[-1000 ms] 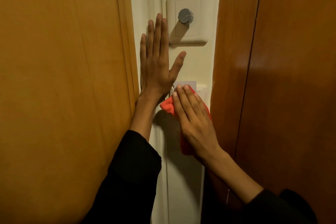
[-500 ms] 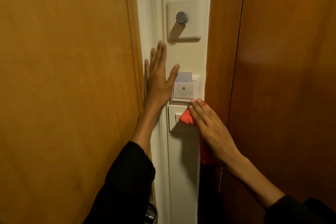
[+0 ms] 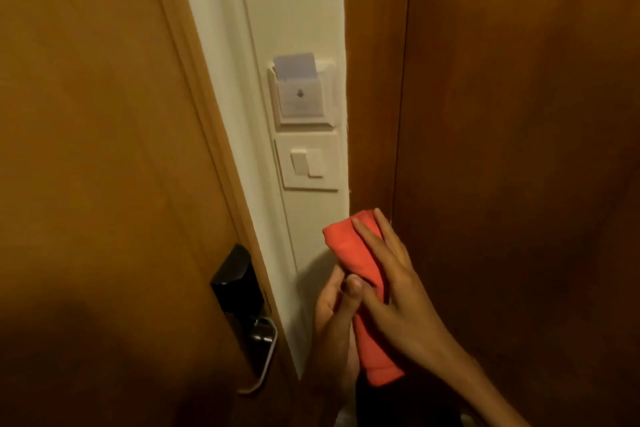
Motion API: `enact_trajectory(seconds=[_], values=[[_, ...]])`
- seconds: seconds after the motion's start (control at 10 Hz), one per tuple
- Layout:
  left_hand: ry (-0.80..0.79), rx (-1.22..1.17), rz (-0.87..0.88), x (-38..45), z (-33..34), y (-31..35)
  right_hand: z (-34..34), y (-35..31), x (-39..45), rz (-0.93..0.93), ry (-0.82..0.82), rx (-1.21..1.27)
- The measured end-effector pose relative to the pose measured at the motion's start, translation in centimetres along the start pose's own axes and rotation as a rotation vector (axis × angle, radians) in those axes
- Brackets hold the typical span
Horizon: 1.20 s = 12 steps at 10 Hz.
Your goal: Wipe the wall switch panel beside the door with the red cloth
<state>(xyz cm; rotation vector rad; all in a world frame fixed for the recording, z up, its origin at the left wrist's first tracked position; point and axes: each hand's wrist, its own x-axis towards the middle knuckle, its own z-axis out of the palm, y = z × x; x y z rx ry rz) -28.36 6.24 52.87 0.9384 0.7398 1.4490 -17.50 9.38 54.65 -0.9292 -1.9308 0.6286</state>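
Your right hand (image 3: pixel 391 291) lies over the folded red cloth (image 3: pixel 360 274), and your left hand (image 3: pixel 334 312) meets it from below. Both are below the switch panel (image 3: pixel 308 163), apart from it. A key card (image 3: pixel 296 64) sits in the card holder (image 3: pixel 301 97) above, and the door handle (image 3: pixel 259 350) is at left.

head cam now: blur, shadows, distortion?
Head view: dim warm light; motion blur smears the key card holder and light switch; wide-angle bends the door edge; dark patch lower left; hands' shadow falls on the wall beside the red cloth.

Soft red cloth (image 3: pixel 360 253); smooth plastic switch panel (image 3: pixel 308 163).
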Motion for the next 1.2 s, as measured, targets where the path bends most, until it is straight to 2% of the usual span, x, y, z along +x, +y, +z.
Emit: enact_trajectory(seconds=[0.1,0.2,0.3,0.4,0.5,0.6,0.7,0.8,0.9,1.0,1.1,1.2], values=[[0.013,0.076,-0.091,-0.4,-1.3,-5.9,-0.3,4.3,-3.3,0.242,0.016,0.302],[0.142,-0.019,-0.286,-2.0,-1.9,-12.4,-0.5,9.7,-7.6,0.405,0.095,0.428],[0.242,-0.113,-0.484,-3.8,-1.9,-20.0,-0.1,16.4,-13.9,0.591,0.033,0.439],[0.279,-0.086,-0.645,-4.7,-2.0,-28.0,0.2,23.1,-20.9,0.786,0.045,0.429],[0.327,0.011,-0.798,-6.4,-1.7,-36.2,-0.4,28.8,-28.3,0.963,-0.023,0.392],[0.342,0.056,-0.983,-8.9,-1.8,-44.6,-1.1,34.0,-35.6,1.073,-0.034,0.292],[0.317,0.141,-1.120,-11.2,-1.2,-53.3,-1.6,39.0,-42.8,1.142,0.039,0.175],[0.262,0.067,-1.245,-12.3,0.7,-59.9,-1.8,42.8,-48.5,1.203,0.072,0.021],[0.159,0.078,-1.279,-12.7,3.3,-64.6,-2.0,45.8,-52.5,1.257,0.066,-0.089],[0.123,0.168,-1.273,-13.4,4.1,-67.0,-1.8,47.7,-55.1,1.301,0.061,-0.148],[0.066,0.394,-1.219,-13.1,4.3,-66.4,-1.4,47.3,-54.3,1.360,-0.030,-0.200],[0.021,0.556,-1.181,-13.6,3.9,-64.9,-0.5,45.7,-52.5,1.367,-0.269,-0.468]])
